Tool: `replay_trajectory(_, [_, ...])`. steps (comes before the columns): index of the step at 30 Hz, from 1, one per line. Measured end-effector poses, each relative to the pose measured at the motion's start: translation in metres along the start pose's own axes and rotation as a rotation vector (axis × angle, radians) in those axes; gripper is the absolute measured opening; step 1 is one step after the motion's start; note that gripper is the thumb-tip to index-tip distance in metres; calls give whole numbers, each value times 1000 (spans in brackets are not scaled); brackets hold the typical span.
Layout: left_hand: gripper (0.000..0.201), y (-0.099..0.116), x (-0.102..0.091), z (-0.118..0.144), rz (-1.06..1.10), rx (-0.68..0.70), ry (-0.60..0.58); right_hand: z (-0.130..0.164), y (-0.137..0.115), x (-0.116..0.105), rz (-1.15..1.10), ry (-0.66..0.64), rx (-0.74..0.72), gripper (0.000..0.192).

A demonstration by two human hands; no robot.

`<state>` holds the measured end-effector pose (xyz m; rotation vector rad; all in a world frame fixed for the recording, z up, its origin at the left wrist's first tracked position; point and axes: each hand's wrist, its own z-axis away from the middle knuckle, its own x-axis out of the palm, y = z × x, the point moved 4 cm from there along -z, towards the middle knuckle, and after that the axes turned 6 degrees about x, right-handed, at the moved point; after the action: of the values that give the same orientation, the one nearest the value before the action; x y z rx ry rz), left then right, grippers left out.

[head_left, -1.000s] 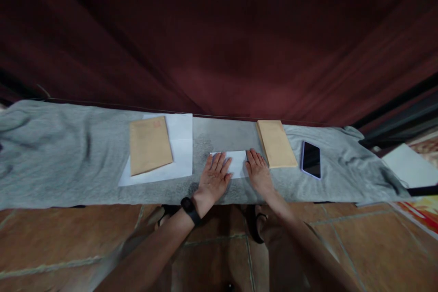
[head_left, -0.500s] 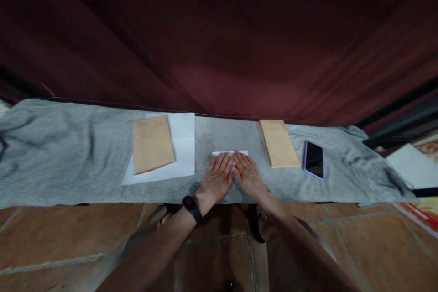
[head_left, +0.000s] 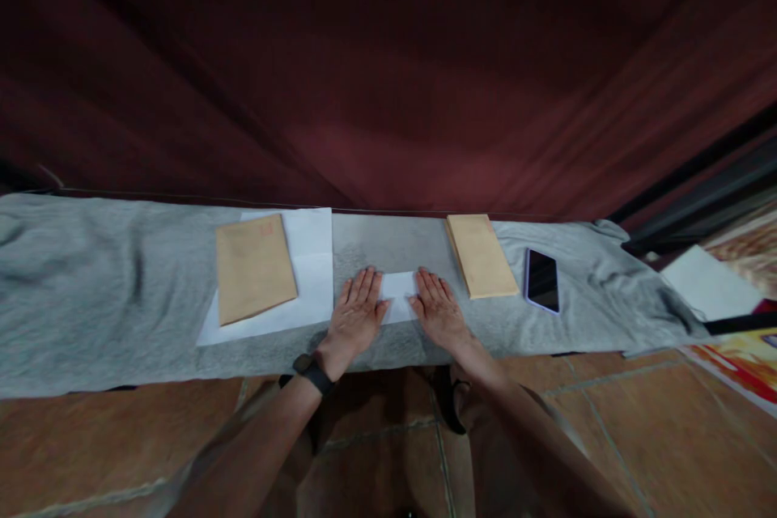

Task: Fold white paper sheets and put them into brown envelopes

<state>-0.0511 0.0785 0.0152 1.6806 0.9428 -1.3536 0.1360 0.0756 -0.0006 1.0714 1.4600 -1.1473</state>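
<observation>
The head view looks forward and down at the grey cloth [head_left: 388, 346], seemingly from fairly near.

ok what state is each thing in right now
left hand: open, palm down
right hand: open, palm down
small white paper: flat, between and partly under both hands
large white paper: creased, partly covered
left brown envelope: lying flat
right brown envelopes: stacked
phone: screen up, dark
grey cloth: spread, wrinkled
</observation>
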Motion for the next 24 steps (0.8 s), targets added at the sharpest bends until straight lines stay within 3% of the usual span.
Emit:
replay_trajectory(8, [60,-7,13,3,23,-123,57,4,17,-1,-1,74,65,55])
replay_trajectory(16, [60,-5,12,3,38,-161,80,3,31,-14,-128,145,139,46])
replay_trajectory(20, [60,-4,8,4,31,-142,112,-1,30,-24,-229,110,190,34])
replay_trajectory(24, [59,-4,6,4,43,-127,135,-6,25,-29,-299,-7,288,30])
